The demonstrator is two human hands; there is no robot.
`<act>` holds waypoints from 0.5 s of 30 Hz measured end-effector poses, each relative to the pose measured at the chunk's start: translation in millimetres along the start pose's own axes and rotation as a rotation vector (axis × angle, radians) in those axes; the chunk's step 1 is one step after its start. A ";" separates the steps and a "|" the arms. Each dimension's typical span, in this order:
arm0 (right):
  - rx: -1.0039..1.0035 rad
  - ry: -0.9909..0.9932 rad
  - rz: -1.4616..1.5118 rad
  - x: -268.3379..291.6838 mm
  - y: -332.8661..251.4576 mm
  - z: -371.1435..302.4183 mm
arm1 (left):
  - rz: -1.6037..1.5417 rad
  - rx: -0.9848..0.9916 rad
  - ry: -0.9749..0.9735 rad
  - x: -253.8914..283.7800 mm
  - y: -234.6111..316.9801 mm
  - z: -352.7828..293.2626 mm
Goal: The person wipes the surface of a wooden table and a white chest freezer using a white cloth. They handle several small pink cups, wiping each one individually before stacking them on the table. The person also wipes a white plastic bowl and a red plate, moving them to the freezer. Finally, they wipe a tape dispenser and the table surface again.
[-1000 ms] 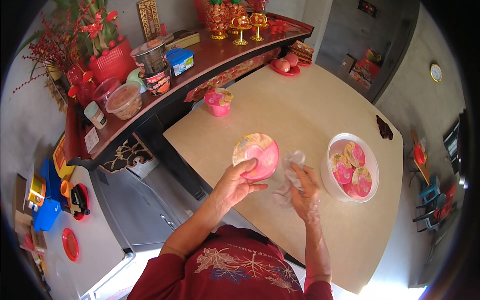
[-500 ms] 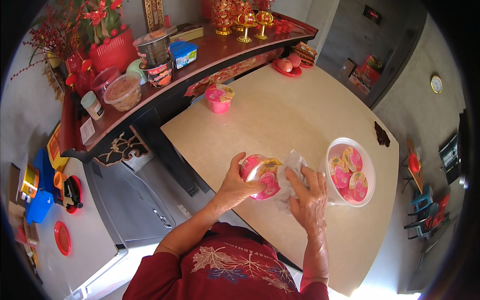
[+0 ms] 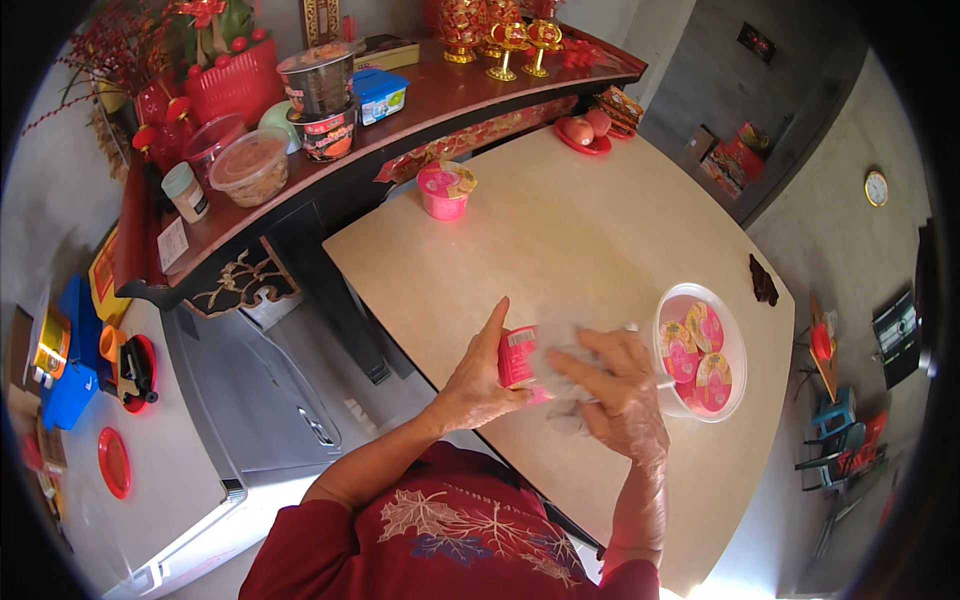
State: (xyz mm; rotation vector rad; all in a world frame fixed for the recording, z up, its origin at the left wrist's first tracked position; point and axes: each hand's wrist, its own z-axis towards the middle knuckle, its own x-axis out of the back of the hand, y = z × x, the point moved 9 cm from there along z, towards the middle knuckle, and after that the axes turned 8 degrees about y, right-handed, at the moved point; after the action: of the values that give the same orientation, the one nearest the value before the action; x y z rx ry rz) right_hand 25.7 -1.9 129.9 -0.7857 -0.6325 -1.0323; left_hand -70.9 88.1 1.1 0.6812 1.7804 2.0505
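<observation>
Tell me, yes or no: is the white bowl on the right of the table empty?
No. The white bowl holds three pink cups with patterned lids, right of the right hand.

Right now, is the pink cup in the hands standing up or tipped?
Tipped: the pink cup lies sideways between the left hand and right hand.

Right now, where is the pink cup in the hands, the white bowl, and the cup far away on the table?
Held cup (image 3: 516,356), head view, pink side.
White bowl (image 3: 664,300), head view, upper-left rim.
Far cup (image 3: 445,192), head view, pink body.
</observation>
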 end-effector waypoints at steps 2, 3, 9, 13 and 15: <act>0.119 -0.205 0.008 -15.4 -17.6 7.4 | -0.064 0.011 -0.046 -5.7 4.0 -0.8; 0.114 -0.241 0.013 -18.7 -15.8 8.7 | -0.101 -0.040 -0.057 -8.3 8.7 -1.6; -0.069 -0.329 -0.088 -35.6 39.4 3.3 | 0.038 -0.006 -0.152 -7.7 18.0 -5.2; -0.010 -0.253 -0.275 -30.0 34.6 9.3 | 0.054 -0.039 -0.222 -10.8 17.4 -5.2; 0.044 -0.262 -0.172 -31.5 19.0 13.0 | 0.039 -0.099 -0.250 -9.9 19.8 0.2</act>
State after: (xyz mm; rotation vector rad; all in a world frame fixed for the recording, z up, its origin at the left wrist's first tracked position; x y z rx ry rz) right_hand 29.7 30.1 108.0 -0.8457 -0.9574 -1.0758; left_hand -61.5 79.7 19.3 0.9040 1.5277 1.9645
